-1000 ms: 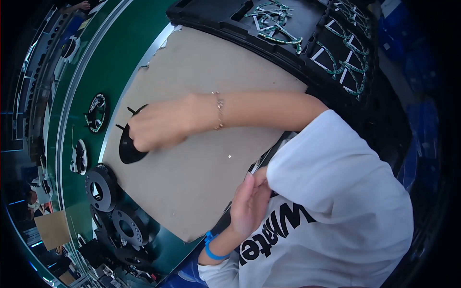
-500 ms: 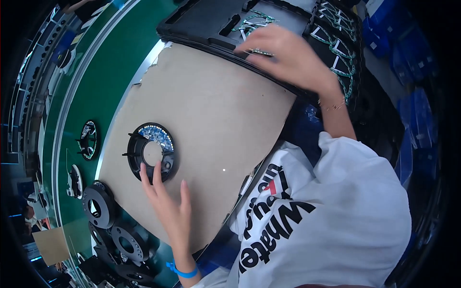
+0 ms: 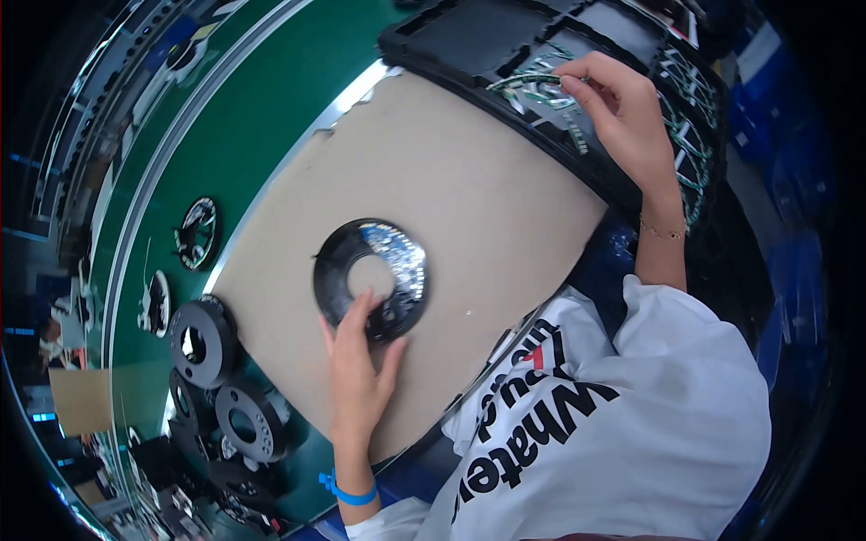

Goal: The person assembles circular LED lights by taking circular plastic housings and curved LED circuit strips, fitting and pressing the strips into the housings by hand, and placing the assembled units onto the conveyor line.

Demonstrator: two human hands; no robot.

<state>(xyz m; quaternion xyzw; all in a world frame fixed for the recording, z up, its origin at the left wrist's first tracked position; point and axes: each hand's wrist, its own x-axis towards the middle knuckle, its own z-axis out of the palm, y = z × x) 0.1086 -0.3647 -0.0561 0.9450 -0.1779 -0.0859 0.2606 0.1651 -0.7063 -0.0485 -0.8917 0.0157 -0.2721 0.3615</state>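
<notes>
A black ring-shaped housing (image 3: 336, 261), with a blue circuit board and small pale parts on one side of its face, is on the brown cardboard sheet (image 3: 487, 171). My left hand (image 3: 356, 374) grips its near rim, one finger at the central hole and the thumb beside the right edge; motion blurs the ring. Over the black tray (image 3: 437, 68), my right hand (image 3: 622, 113) pinches the end of a thin curved green circuit strip (image 3: 521, 81) between thumb and fingers. Several similar strips lie in the tray compartment beneath.
Several dark ring housings (image 3: 200, 347) are heaped left of the cardboard. Beyond them on the green table (image 3: 271, 135) lie a ring with a lit-looking edge (image 3: 197, 234) and a white-edged round part (image 3: 158, 305). More green strips (image 3: 690, 149) fill the tray's right compartments.
My right hand has closed on a curved green circuit strip and lifted it. My left hand, earlier spread at the ring's rim, has taken hold and shifted the ring rightward on the cardboard. The view has shifted.
</notes>
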